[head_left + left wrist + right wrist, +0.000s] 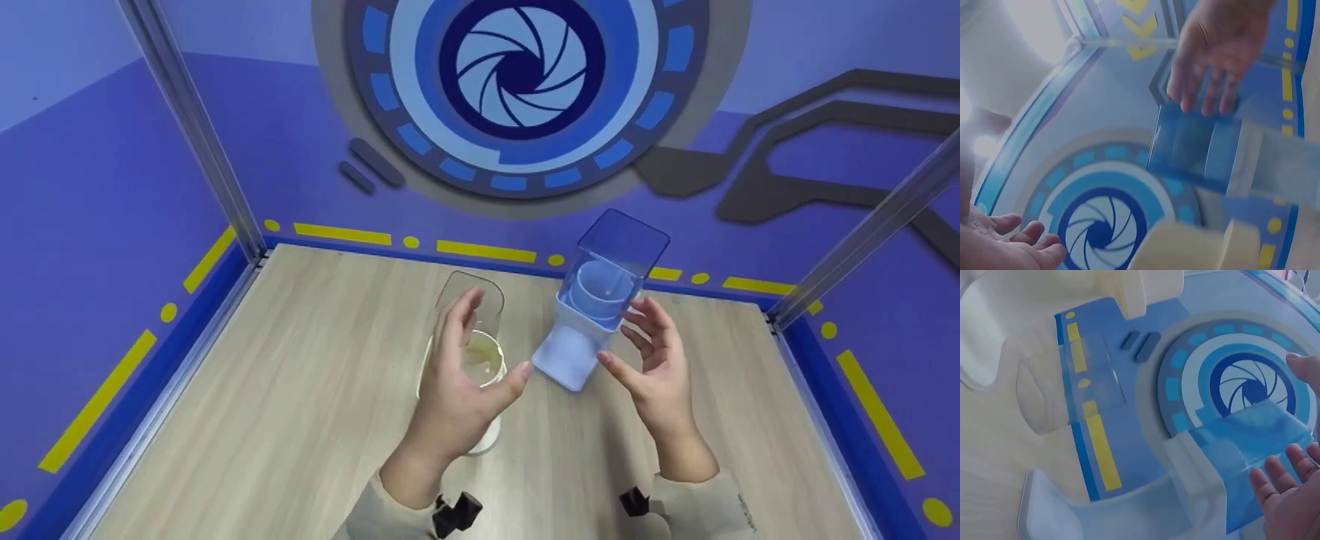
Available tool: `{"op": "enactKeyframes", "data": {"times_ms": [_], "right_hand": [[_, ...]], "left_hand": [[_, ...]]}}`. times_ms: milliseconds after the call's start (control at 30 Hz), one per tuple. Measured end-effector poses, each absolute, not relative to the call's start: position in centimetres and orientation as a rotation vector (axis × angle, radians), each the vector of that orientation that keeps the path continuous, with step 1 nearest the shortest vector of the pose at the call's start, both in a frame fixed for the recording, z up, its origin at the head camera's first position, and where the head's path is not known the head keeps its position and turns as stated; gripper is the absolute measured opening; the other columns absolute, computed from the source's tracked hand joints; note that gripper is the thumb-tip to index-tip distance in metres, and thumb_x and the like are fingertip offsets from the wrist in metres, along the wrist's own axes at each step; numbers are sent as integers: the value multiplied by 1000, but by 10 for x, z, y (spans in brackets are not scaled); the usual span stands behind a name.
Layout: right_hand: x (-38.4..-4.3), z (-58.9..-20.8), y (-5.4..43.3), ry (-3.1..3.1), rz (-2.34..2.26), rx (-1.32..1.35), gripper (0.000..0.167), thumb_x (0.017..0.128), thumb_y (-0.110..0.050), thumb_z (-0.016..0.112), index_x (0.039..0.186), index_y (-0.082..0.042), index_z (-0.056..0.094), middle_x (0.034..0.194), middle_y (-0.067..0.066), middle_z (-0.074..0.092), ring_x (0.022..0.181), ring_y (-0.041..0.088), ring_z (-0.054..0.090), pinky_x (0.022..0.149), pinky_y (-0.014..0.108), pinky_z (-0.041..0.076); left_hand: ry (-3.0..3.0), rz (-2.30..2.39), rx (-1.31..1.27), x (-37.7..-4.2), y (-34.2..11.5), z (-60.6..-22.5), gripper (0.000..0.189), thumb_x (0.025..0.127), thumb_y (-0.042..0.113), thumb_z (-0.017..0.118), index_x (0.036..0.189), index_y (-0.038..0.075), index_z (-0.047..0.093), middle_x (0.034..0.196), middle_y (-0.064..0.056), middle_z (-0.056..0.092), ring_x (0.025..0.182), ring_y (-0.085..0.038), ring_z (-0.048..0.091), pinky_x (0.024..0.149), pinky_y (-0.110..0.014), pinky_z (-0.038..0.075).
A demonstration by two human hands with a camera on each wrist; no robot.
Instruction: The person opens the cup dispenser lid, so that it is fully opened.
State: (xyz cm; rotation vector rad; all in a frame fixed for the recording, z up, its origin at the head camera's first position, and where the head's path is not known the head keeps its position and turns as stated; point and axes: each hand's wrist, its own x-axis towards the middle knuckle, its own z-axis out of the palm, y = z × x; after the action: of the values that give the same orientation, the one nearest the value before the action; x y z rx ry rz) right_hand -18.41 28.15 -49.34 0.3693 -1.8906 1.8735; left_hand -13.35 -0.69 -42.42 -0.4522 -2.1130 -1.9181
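Observation:
A pale blue stand (574,352), with a flat foot and a see-through blue box (626,240) on top, stands right of centre. My right hand (664,375) is beside it, fingers loosely bent and thumb near the lower part; whether they touch is unclear. Further left, my left hand (457,386) partly hides a cream stand (1145,292) with a round opening. Its fingers are spread and hold nothing. A clear colourless cover (1089,377) shows behind that hand in the head view; whether it joins the cream stand cannot be told.
Both stands rest on a wood-grain table (315,360). Purple-blue panels with a large round aperture design (521,71) rise behind it. Metal posts (191,127) mark the back corners. Black wrist-camera parts (457,514) are at both sleeves.

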Motion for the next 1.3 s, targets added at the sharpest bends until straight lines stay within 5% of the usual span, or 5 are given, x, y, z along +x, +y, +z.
{"op": "enactKeyframes", "data": {"times_ms": [167, 433, 667, 967, 1300], "right_hand": [[-190, -500, 284, -1850, 1867, 340, 95, 81, 26, 82, 165, 10, 40, 142, 9, 60, 127, 17, 65, 114, 22, 56], [-203, -509, 294, -1939, 1834, 171, 96, 84, 22, 84, 167, 7, 39, 146, -5, 59, 134, 13, 60, 115, 21, 54], [-218, -521, 304, -2013, 1839, 78, 101, 86, 16, 86, 171, 3, 34, 163, 7, 49, 146, 16, 50, 121, 21, 48], [-243, -535, 319, -2092, 1872, 115, 117, 87, 5, 91, 178, -1, 19, 186, 18, 22, 173, 36, 23, 145, 52, 22], [-276, -543, 332, -2106, 1885, 224, 134, 82, -11, 100, 180, 1, 9, 189, 23, 13, 178, 38, 10, 147, 54, 8]], "left_hand": [[-2124, -1929, -527, -138, 16, -425, 97, 95, 26, 87, 175, 11, 34, 180, -6, 38, 169, -32, 39, 142, -50, 33], [-2137, -1920, -492, -153, 57, -442, 93, 94, 26, 86, 173, 11, 39, 176, -12, 41, 163, -34, 44, 132, -61, 41], [-2140, -1970, -399, -170, 86, -463, 93, 98, 27, 82, 175, 9, 31, 178, -13, 36, 157, -34, 46, 124, -58, 47], [-2074, -1968, -280, -195, 121, -485, 88, 102, 15, 75, 175, 3, 28, 181, -21, 29, 163, -43, 40, 132, -65, 41], [-2098, -1871, -114, -231, 155, -511, 74, 107, 0, 61, 174, -7, 29, 183, -26, 32, 171, -45, 33, 141, -59, 30]]}}
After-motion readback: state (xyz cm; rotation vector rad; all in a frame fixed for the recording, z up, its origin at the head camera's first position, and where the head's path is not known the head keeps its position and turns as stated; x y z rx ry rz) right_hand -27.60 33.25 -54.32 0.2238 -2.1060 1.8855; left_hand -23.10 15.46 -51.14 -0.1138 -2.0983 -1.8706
